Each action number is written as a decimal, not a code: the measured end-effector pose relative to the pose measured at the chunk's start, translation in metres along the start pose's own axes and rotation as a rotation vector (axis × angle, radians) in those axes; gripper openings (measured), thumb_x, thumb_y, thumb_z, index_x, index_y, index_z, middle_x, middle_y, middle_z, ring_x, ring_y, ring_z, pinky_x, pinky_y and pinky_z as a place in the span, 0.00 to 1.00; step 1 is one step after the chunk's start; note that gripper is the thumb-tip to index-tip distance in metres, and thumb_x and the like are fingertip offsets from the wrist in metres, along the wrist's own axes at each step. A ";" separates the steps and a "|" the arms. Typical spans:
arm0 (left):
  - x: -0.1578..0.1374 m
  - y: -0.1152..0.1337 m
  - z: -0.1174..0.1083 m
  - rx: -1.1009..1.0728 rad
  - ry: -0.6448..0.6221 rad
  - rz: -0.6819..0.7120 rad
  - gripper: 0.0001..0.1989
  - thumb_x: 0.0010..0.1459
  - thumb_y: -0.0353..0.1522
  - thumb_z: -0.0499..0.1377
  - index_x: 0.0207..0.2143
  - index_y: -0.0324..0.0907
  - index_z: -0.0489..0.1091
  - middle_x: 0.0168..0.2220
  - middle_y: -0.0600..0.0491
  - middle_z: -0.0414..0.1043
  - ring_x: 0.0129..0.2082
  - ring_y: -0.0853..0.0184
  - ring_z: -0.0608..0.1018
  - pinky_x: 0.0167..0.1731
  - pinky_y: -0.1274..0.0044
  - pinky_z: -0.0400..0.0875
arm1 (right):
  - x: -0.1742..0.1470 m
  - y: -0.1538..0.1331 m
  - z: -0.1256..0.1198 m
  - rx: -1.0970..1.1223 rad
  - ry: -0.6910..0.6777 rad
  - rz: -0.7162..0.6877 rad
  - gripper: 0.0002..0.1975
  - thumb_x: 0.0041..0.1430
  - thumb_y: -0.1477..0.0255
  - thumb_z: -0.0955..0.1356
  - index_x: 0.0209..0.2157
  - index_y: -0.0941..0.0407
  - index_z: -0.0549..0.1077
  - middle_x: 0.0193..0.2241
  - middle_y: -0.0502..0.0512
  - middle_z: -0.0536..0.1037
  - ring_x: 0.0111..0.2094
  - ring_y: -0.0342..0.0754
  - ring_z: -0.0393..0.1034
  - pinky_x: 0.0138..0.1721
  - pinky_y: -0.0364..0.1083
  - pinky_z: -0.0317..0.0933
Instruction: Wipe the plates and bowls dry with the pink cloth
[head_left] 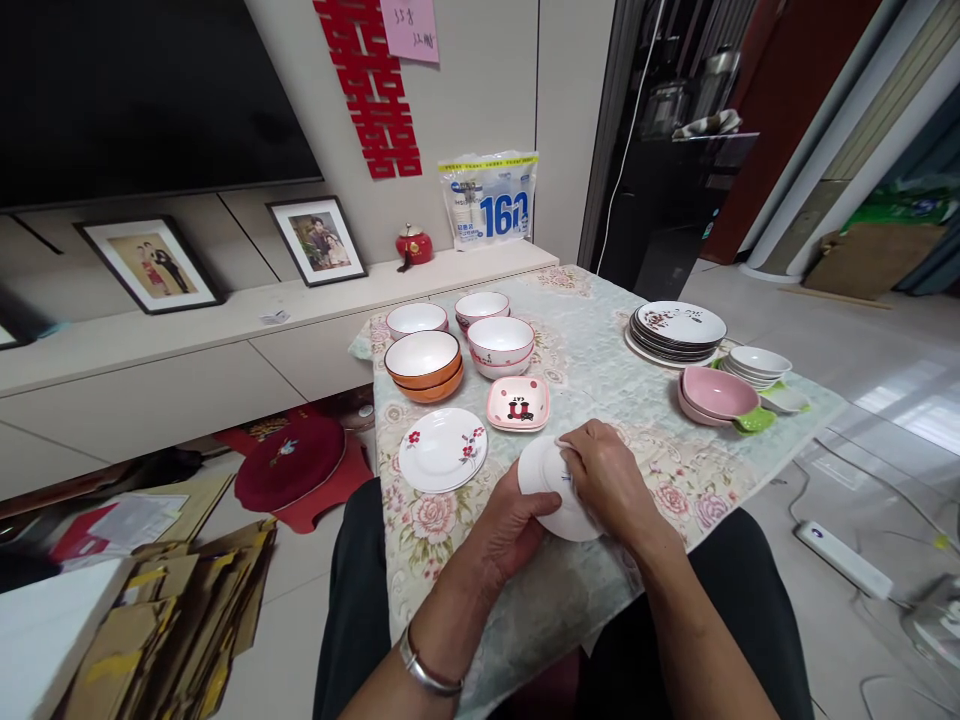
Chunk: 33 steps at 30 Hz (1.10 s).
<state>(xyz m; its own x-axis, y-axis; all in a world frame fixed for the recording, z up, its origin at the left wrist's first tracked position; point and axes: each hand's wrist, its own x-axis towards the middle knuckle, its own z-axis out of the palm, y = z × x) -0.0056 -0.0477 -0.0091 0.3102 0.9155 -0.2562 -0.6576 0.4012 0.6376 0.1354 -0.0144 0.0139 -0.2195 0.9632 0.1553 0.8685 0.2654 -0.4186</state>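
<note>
Between my hands is a white plate [545, 468], tilted, its plain underside with a small mark facing me. My left hand [517, 520] grips its left edge, thumb across the underside. From the upper right, my right hand [609, 478] is closed on the rim, fingers bent over the surface. Just beyond lies a square pink-rimmed dish [518, 404] with a cat picture. Left of it, a white plate with red flowers [442, 450] rests on the tablecloth [420, 520]. Stacked orange bowls [424, 362] and white red-rimmed bowls [501, 345] stand behind.
At the right are a stack of dark-edged plates [679, 330], pink bowls [718, 393], small white dishes [759, 362] and a green leaf-shaped piece [754, 419]. A low cabinet [330, 310] runs behind the table. Flattened cardboard [142, 630] and a red stool [292, 460] stand left.
</note>
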 end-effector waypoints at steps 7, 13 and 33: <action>-0.004 0.002 0.003 0.059 0.037 -0.004 0.26 0.33 0.18 0.60 0.40 0.40 0.71 0.31 0.54 0.75 0.32 0.65 0.76 0.34 0.75 0.65 | -0.005 -0.013 -0.006 0.215 -0.136 -0.380 0.11 0.67 0.78 0.62 0.39 0.55 0.76 0.40 0.55 0.74 0.44 0.49 0.65 0.48 0.47 0.59; 0.000 -0.001 -0.003 -0.003 0.090 -0.009 0.30 0.33 0.18 0.63 0.44 0.39 0.72 0.35 0.52 0.77 0.36 0.62 0.76 0.39 0.71 0.68 | 0.003 0.006 0.001 0.046 -0.038 -0.056 0.13 0.68 0.76 0.61 0.44 0.59 0.77 0.39 0.61 0.75 0.44 0.53 0.67 0.47 0.49 0.59; 0.001 -0.001 -0.004 -0.003 0.071 -0.013 0.28 0.35 0.18 0.64 0.44 0.37 0.73 0.37 0.48 0.78 0.35 0.61 0.77 0.40 0.71 0.69 | 0.003 0.005 0.000 -0.033 -0.062 0.004 0.13 0.68 0.75 0.61 0.42 0.58 0.77 0.38 0.60 0.75 0.43 0.52 0.67 0.44 0.47 0.57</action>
<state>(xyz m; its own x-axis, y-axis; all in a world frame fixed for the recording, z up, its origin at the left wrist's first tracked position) -0.0074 -0.0471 -0.0126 0.2690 0.9101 -0.3152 -0.6564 0.4128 0.6315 0.1386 -0.0101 0.0122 -0.2421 0.9654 0.0970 0.8835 0.2607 -0.3891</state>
